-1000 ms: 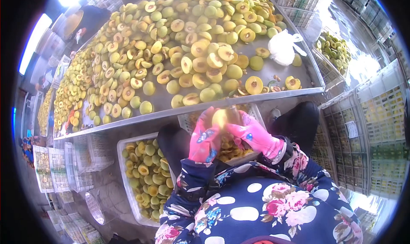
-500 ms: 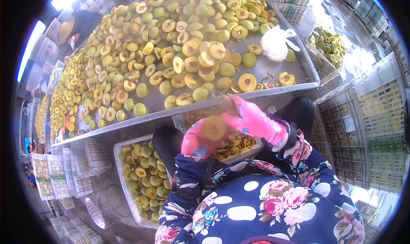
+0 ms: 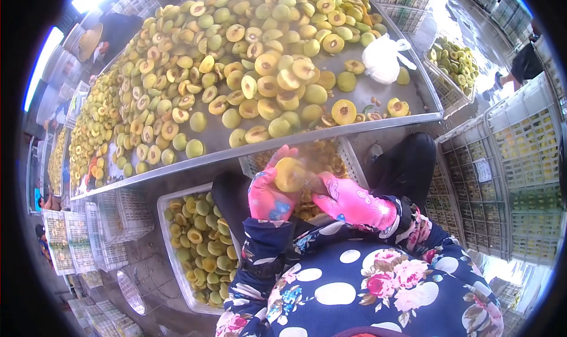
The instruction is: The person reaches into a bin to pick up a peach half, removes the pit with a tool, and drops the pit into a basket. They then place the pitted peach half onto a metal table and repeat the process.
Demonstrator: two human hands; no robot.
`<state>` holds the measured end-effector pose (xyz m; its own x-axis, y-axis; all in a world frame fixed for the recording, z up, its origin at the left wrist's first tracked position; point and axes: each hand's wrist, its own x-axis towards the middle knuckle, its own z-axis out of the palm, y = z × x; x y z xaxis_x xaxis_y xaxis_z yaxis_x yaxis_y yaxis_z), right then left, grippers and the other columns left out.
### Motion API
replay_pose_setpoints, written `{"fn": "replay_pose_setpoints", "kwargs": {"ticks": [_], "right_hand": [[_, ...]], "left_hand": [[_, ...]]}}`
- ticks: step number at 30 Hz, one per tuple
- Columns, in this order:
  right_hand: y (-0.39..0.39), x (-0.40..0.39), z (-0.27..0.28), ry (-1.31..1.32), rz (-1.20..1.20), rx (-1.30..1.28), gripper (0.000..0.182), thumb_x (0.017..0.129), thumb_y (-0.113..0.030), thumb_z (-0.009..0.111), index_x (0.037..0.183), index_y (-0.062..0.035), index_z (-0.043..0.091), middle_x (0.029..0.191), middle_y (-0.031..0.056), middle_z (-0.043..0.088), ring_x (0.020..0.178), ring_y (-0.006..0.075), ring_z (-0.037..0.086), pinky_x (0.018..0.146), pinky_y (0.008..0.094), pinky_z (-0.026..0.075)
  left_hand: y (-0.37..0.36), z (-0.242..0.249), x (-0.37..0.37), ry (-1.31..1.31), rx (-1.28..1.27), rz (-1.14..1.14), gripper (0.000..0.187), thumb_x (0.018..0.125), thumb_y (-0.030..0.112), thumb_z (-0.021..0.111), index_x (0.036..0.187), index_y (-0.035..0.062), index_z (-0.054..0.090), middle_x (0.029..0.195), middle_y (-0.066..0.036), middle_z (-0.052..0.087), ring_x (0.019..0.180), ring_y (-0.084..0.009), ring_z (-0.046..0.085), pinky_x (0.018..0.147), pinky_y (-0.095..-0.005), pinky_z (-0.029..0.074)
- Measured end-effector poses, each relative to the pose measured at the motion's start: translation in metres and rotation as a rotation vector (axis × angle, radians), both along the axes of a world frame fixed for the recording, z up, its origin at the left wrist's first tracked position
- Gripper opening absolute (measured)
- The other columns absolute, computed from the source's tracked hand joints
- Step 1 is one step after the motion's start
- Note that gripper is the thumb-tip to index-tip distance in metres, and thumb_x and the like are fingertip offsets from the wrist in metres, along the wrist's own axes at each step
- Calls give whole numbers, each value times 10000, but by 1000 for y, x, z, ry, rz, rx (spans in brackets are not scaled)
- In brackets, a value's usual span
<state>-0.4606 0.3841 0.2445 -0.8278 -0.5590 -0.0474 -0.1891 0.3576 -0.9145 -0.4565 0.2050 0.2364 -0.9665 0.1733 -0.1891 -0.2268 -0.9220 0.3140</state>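
Observation:
My left hand (image 3: 270, 198), in a pink patterned glove, holds a yellow peach half (image 3: 289, 174) upright over a crate between my knees. Close beside the fruit is my right hand (image 3: 357, 204), gloved alike, its fingers closed and pointing at the peach half. Whatever those fingers grip is blurred and mostly hidden. Under both hands, the crate (image 3: 353, 163) contains yellowish scraps. In front, a metal table (image 3: 390, 123) bears a large heap of halved green-yellow peaches (image 3: 177, 89), many with brown pit centres showing.
At my left knee stands a white crate (image 3: 165, 236) filled with peach halves. A white plastic bag (image 3: 381, 59) sits at the table's right corner. Stacked crates (image 3: 478, 172) rise at my right. Another person (image 3: 112, 36) is at the far left, and part of someone (image 3: 522, 62) shows far right.
My right hand has dropped from the table's edge to beside the fruit. My left hand has turned and lifted the peach half slightly. A person has come into view at the far right.

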Motion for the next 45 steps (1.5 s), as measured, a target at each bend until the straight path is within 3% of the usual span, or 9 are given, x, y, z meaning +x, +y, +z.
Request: {"fn": "replay_pose_setpoints", "kwargs": {"ticks": [10, 15, 20, 25, 30, 34, 40, 44, 45], "right_hand": [[-10, -2, -8, 129, -24, 113, 270, 827, -181, 544, 960, 16, 414, 717, 253, 550, 667, 427, 554, 526, 450, 422], [-15, -14, -75, 43, -17, -10, 249, 800, -138, 544, 928, 16, 395, 696, 239, 555, 648, 416, 560, 521, 460, 434], [-16, -20, -68, 25, 81, 285, 270, 873, -61, 453, 1139, -22, 464, 947, 109, 565, 761, 198, 578, 636, 280, 449], [-26, -19, -116, 104, 96, 172, 313, 850, -47, 466, 1162, -22, 456, 906, 115, 573, 797, 210, 577, 651, 309, 451], [-23, -22, -82, -208, 180, -53, 347, 835, -41, 452, 1181, -10, 436, 781, 162, 584, 708, 269, 592, 574, 380, 442], [-40, -28, -57, -76, 157, 478, 284, 818, -141, 501, 977, 76, 409, 823, 242, 589, 775, 360, 609, 595, 414, 469], [-52, -24, -77, -136, 185, 240, 295, 783, -88, 538, 971, 88, 394, 855, 245, 581, 758, 379, 603, 621, 418, 468], [-53, -29, -55, -382, 264, 19, 310, 825, -120, 530, 1053, 51, 408, 858, 124, 592, 608, 196, 565, 465, 311, 442], [-53, -35, -17, -757, 289, -20, 310, 853, -144, 508, 1094, 20, 403, 773, 71, 560, 532, 129, 514, 410, 262, 410]], "left_hand": [[17, -12, -7, -105, -204, 206, 390, 910, 265, 431, 1207, 13, 444, 1195, -143, 500, 1022, -291, 514, 850, -458, 439], [31, -28, -18, -172, -404, 361, 225, 816, 59, 612, 1034, 31, 563, 998, -88, 603, 904, -152, 574, 789, -270, 483], [36, -46, -28, -176, -533, 465, 246, 757, -23, 655, 985, 34, 582, 935, -81, 620, 846, -142, 594, 763, -243, 495], [28, -74, -32, -166, -675, 494, 220, 768, 16, 656, 968, 79, 586, 950, -89, 616, 796, -177, 595, 600, -348, 541], [20, -91, -27, -173, -1027, 549, 248, 754, 0, 659, 982, 26, 563, 846, -102, 614, 757, -173, 599, 653, -288, 520], [19, -91, -24, -248, -741, 569, 242, 749, -66, 614, 970, 7, 550, 820, -88, 609, 683, -141, 584, 661, -242, 501], [3, -107, -23, -338, -691, 551, 203, 757, -5, 662, 935, 26, 571, 830, -79, 607, 684, -146, 577, 568, -289, 523], [-3, -109, -20, -411, -668, 488, 217, 758, 11, 669, 951, 24, 570, 865, -89, 614, 705, -166, 594, 591, -298, 530], [-6, -117, -20, -378, -641, 475, 223, 755, 6, 670, 954, 7, 571, 866, -94, 620, 702, -168, 601, 606, -286, 527]]}}
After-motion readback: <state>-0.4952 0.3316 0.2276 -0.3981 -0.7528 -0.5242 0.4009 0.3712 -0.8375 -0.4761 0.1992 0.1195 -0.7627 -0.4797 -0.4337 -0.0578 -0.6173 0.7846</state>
